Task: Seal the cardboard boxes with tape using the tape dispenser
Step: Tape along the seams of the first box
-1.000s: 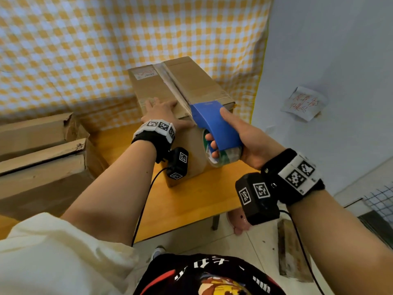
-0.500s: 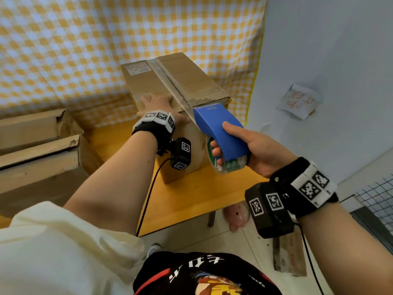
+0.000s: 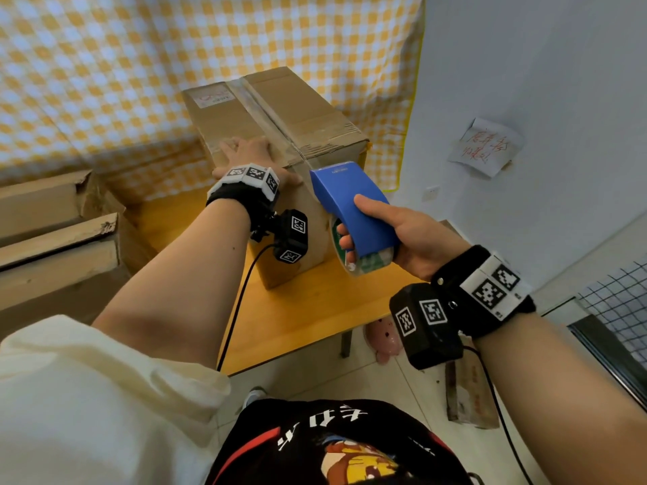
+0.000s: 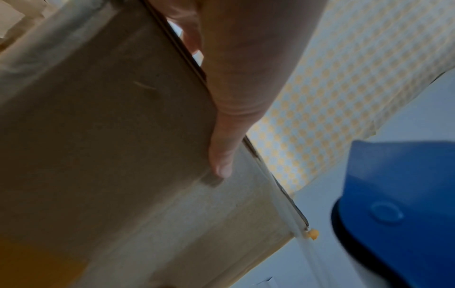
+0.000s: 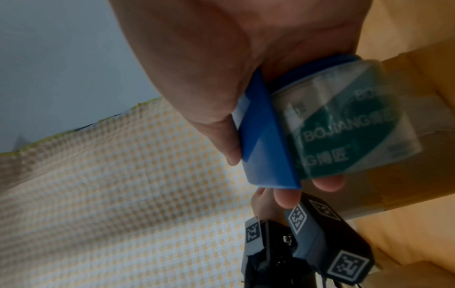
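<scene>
A tall cardboard box stands on the wooden table, with a strip of clear tape along its top seam. My left hand lies flat on the box's near top edge, and its thumb hangs over the front face. My right hand grips a blue tape dispenser holding a clear tape roll. The dispenser sits just off the box's near top corner. A strand of tape runs from the seam to it.
Two more cardboard boxes are stacked at the left of the table. A yellow checked cloth hangs behind. A white wall with a paper note is on the right. Below the table edge lie a pink object and a flat box.
My right hand has pulled the dispenser off the box's top, toward me and down past the near corner. The left hand has stayed pressed on the box.
</scene>
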